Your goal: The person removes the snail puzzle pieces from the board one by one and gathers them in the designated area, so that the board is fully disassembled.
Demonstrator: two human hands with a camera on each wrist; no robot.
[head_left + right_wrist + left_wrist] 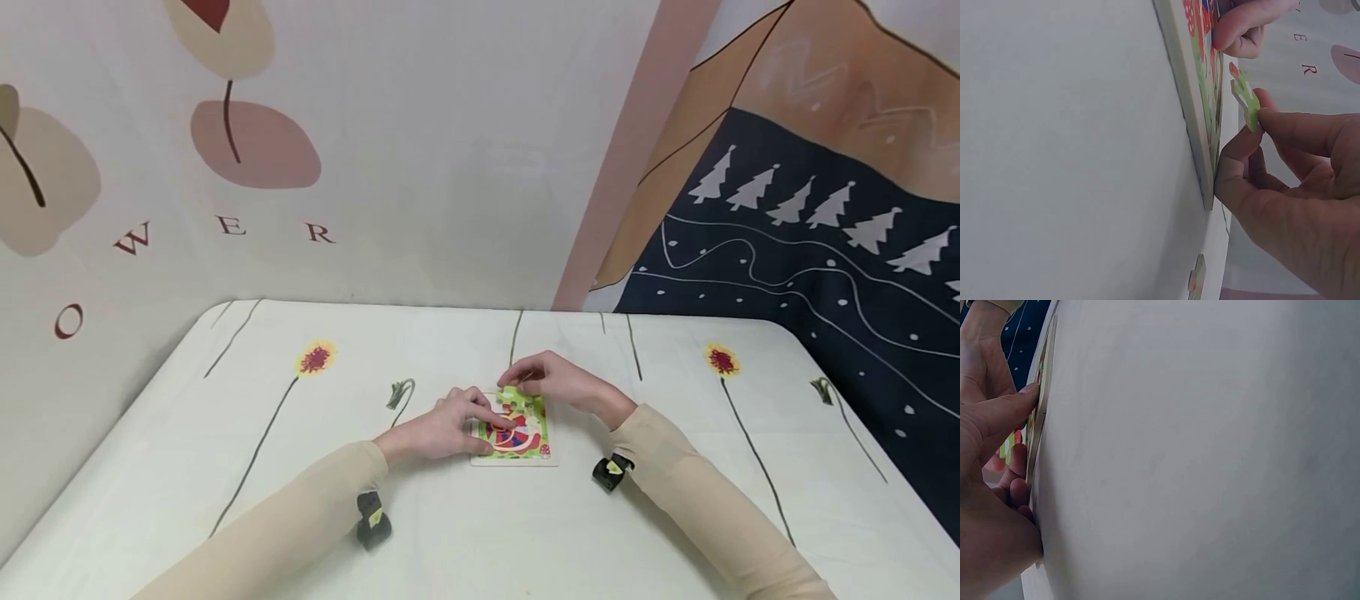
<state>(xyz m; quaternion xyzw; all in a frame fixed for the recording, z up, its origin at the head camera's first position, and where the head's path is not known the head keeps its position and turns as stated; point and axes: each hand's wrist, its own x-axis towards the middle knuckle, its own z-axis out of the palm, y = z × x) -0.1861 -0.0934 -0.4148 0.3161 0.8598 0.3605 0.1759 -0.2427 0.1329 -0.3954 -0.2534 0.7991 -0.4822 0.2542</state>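
Note:
A flat jigsaw puzzle board (552,460) with a pale rim lies on the table, its picture a red, spiral-shelled figure on green. My left hand (447,427) rests on its left side, the index finger reaching over the picture and the thumb near the lower left corner. In the left wrist view that hand (988,440) touches the board close to its edge (1041,419). Over the board's top part, my right hand (558,382) pinches a green puzzle piece (1246,103) between thumb and fingers. This piece is tilted and raised off the board in the right wrist view.
Another loose puzzle piece (1197,278) lies on the table beyond the board's corner. The white tablecloth (262,500) has printed flowers. A pale printed backdrop (435,167) stands behind the table, and dark patterned fabric (825,275) hangs at the right.

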